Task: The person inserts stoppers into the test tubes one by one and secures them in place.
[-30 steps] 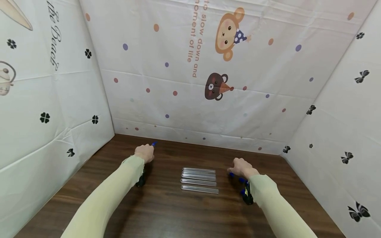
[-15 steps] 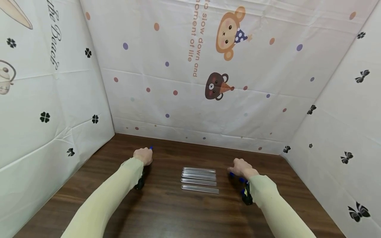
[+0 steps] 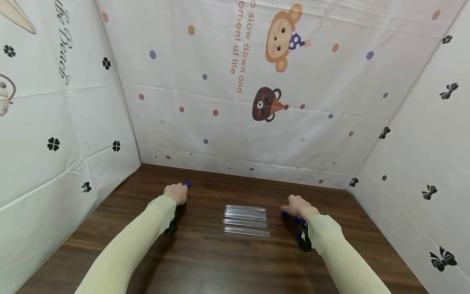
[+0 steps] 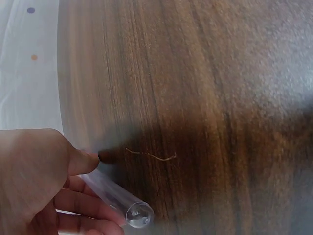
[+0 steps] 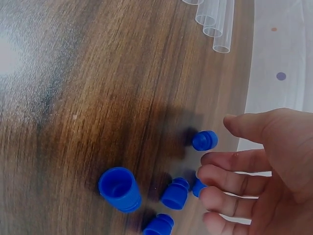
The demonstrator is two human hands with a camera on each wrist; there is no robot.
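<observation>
My left hand (image 3: 176, 193) holds a clear test tube (image 4: 115, 196) between thumb and curled fingers, above the table's left side. The tube's rounded end points toward the camera in the left wrist view. A blue cap (image 3: 188, 184) shows past the knuckles in the head view. At the right, my right hand (image 3: 296, 205) hovers with its fingers loosely extended and holds nothing. One blue cap (image 5: 204, 140) lies close to its thumb and index fingertips. More blue caps (image 5: 174, 194) are scattered around, including a larger blue cup-like piece (image 5: 120, 188).
Several clear test tubes (image 3: 245, 232) lie side by side on the brown wooden table (image 3: 220, 261), between the hands. White printed sheets (image 3: 227, 134) enclose the table at the back and both sides. Dark wrist cameras (image 3: 304, 241) hang under the wrists.
My left hand has drawn slightly back and left with the test tube, and the visible blue cap shifted with it. My right hand has stayed by the caps.
</observation>
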